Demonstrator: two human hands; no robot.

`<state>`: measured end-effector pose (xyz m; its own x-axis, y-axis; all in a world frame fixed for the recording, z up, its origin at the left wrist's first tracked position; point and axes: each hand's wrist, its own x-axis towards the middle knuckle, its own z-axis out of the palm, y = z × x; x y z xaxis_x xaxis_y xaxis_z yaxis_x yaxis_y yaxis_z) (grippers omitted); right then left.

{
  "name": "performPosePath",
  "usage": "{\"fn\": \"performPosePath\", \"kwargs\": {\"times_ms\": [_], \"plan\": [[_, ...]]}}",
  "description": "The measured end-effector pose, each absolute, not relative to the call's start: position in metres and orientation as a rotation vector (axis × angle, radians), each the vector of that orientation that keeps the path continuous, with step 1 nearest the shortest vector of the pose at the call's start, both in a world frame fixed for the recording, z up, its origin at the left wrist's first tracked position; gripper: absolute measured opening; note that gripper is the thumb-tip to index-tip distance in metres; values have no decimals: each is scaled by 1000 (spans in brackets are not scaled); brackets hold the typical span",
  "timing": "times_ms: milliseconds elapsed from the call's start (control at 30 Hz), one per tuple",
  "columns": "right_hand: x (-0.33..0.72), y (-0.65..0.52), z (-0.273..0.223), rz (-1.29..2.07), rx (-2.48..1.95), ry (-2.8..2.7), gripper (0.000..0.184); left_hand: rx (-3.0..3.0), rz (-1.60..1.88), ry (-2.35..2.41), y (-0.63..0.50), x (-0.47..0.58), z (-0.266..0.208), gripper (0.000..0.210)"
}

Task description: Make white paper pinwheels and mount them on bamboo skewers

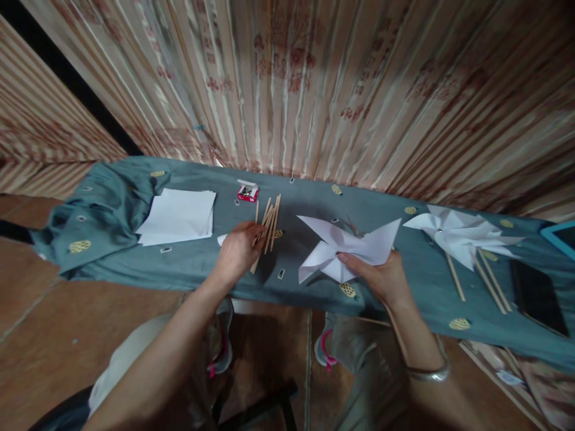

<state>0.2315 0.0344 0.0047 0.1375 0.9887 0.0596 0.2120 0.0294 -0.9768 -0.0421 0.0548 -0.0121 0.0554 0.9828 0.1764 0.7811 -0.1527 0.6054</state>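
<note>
My right hand (381,275) grips a white paper pinwheel (372,242), its thumb pressed on the centre where the folded tips meet. At the left, my left hand (240,248) is closed at a small pile of thin wooden sticks (272,224). Its fingers pinch a stick at the pile's near side, though they partly hide it. Just behind that hand, a small open red-and-white box (248,191) contains small metallic pieces. Scissors (353,225) lie behind the pinwheel, partly covered by it.
A stack of white paper (179,215) lies on the green cloth-covered table (309,206) at the left. Finished-looking pinwheels on sticks (462,236) overlap at the right, near a black phone (536,296) and a blue-edged object (561,236). A patterned curtain (287,84) hangs behind.
</note>
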Motion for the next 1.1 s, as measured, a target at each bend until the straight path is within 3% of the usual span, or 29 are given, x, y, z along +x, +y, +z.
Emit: {"fn": "performPosePath", "kwargs": {"times_ms": [133, 267, 533, 700, 867, 1100], "plan": [[240, 30, -6, 1009, -1413, -1264, 33, 2236, 402, 1907, 56, -48, -14, 25], [241, 27, -8, 1049, -1367, -1327, 28, 2250, 317, 1939, 56, -47, -20, 26], [237, 25, -2, 1083, -1346, -1362, 24, 2069, 538, 1921, 58, -52, -22, 27], [235, 24, -7, 1123, -1338, -1298, 27, 1272, 1102, 1535, 53, -46, -10, 26], [233, 25, -7, 1132, -1311, -1196, 31, 885, 1322, 1178, 43, -38, 1, 25], [230, 31, -1, 1182, -1237, -1024, 39, 888, 1208, 1117, 34, -31, 1, 26]]}}
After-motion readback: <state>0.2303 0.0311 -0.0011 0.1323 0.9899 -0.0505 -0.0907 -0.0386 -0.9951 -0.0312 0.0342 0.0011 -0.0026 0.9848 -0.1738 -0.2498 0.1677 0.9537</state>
